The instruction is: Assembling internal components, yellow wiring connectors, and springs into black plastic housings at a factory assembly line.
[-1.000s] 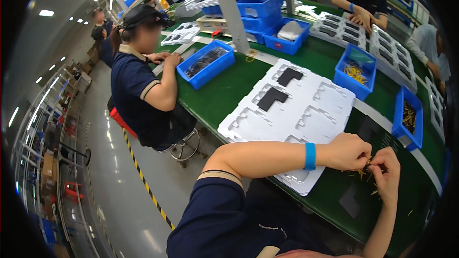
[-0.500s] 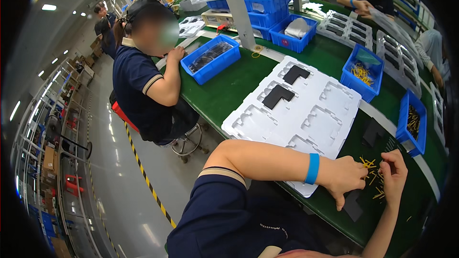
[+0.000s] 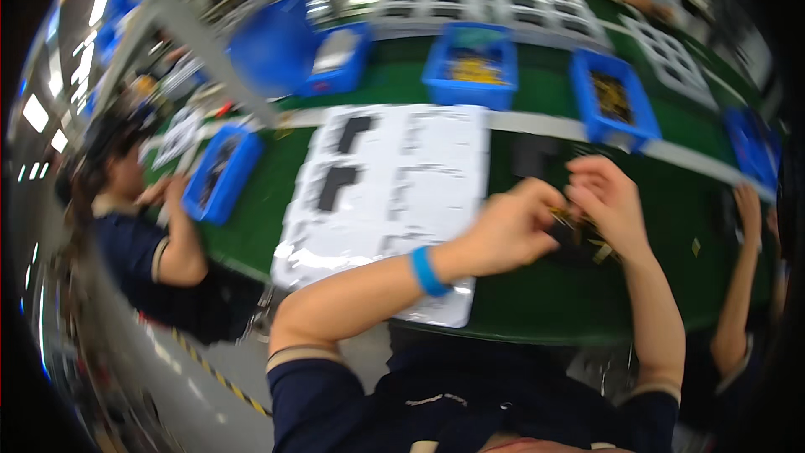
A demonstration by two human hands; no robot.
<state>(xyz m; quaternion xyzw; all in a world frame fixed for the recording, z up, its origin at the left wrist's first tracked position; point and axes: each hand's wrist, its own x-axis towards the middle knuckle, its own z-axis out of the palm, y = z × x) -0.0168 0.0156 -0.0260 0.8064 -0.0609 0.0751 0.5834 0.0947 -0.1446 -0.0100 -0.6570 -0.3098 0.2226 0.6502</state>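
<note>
My left hand (image 3: 513,233), with a blue band (image 3: 429,271) at its wrist, has its fingers curled inward toward my right hand. My right hand (image 3: 610,201) is raised beside it, fingertips bent together in a pinch. Both are a little blurred, and whatever the fingertips hold is too small to make out. Below and between them lie small thin yellow pieces (image 3: 602,252), partly hidden by the hands. A dark flat piece (image 3: 532,153) rests on the green table just beyond. To the left, a white moulded tray (image 3: 444,201) carries two black L-shaped pieces (image 3: 337,188).
Beyond the tray stand a blue bin of yellow pieces (image 3: 474,67) and a blue bin of darker small parts (image 3: 616,101). At the left a co-worker (image 3: 138,218) sits by another blue bin (image 3: 221,174). A co-worker's arm (image 3: 738,285) reaches in at the right.
My view has swung to the right, blurring the picture. My hands have come closer together; the left has lifted from its flatter, spread pose and its fingers have curled in.
</note>
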